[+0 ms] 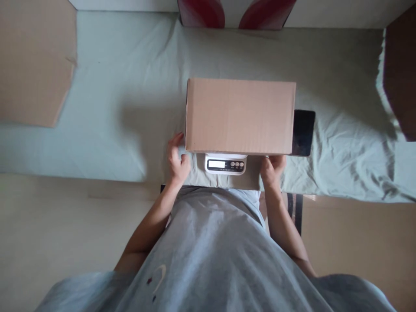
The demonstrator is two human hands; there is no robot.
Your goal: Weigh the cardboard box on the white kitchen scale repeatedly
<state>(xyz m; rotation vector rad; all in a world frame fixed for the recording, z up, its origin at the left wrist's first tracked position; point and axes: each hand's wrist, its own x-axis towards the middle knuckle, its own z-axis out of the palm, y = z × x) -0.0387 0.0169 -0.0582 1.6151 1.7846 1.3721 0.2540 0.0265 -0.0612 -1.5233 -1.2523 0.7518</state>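
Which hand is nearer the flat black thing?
Your right hand, by the near right corner of the box; your left hand is by its left side.

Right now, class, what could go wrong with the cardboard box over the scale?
The cardboard box reaches past the visible part of the white scale on both sides, farther on the right, so it might tip that way. The flat black object, partly hidden by the box, could get knocked. The right hand, partly hidden too, might get pinched.
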